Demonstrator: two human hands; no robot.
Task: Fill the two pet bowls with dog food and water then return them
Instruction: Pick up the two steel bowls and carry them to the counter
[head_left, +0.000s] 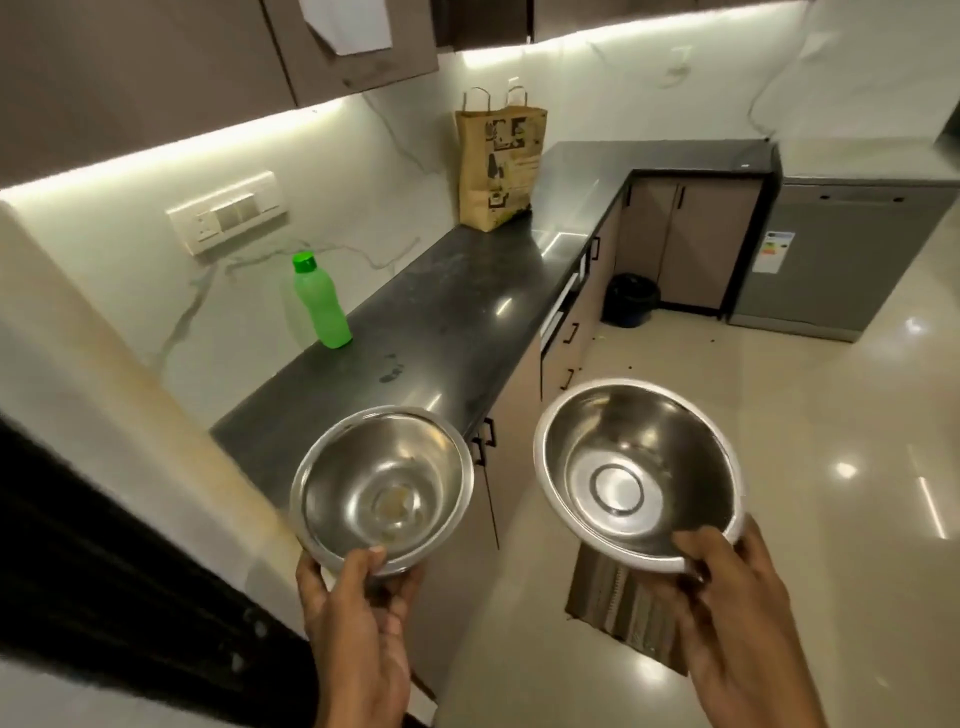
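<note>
Left hand (358, 618) grasping left bowl (382, 488) — near empty, right hand (727, 618) grasping right bowl (636, 475) — empty

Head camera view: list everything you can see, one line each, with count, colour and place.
Steel bowls: 2, silver, no food or water inside, one in the left hand, one in the right.
Bottle: 1, green, upright on the counter by the wall.
Paper bag: 1, brown, upright at the counter's far end.
Counter: 1, dark, L-shaped.
Switch panel: 1, white, on the wall.
Bin: 1, black, on the floor in the corner.
Mat: 1, striped brown, on the floor.
Hands: 2, left hand, right hand, each gripping a bowl rim.
</note>
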